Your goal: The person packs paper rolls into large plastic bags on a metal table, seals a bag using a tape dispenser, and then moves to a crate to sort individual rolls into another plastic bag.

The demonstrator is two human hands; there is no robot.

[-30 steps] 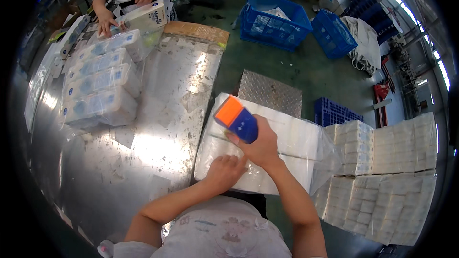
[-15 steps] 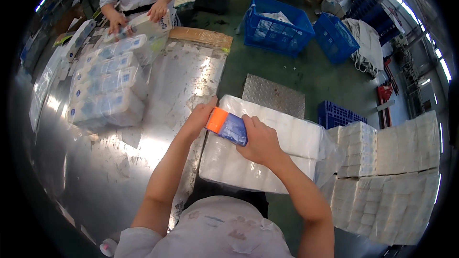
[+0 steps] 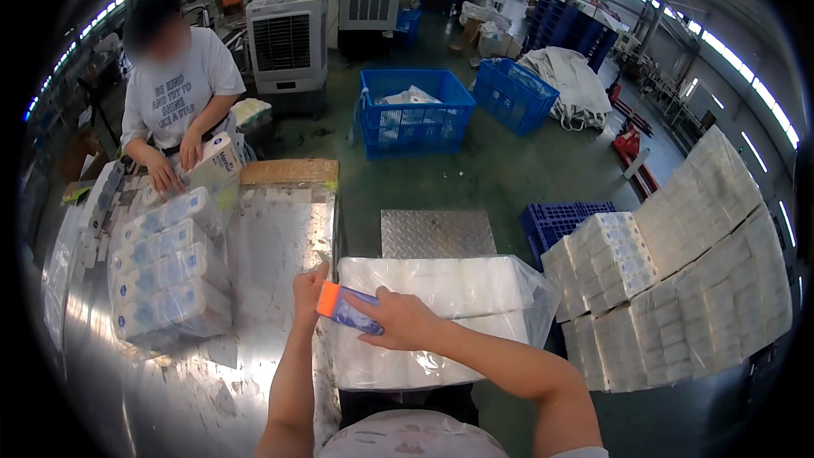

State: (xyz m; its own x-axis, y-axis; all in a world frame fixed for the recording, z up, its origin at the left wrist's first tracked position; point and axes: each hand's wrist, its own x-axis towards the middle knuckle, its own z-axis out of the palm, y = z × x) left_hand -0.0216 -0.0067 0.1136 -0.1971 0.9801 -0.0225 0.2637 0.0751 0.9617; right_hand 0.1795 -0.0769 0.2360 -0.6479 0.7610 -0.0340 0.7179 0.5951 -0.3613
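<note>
Right hand [image 3: 400, 322]: fingers closed around the blue-and-orange tool [image 3: 349, 309]. Left hand [image 3: 309, 298]: fingers curled by its orange end; I cannot tell whether they grip anything. Since one second ago, I note the left hand has left the wrapped pack [image 3: 462, 288]; both hands now meet at its worktop-side end, beside the worktop [image 3: 273, 246].

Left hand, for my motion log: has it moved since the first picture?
Yes: the left hand moved leftward, off the white bundle to the metal table edge.
</note>
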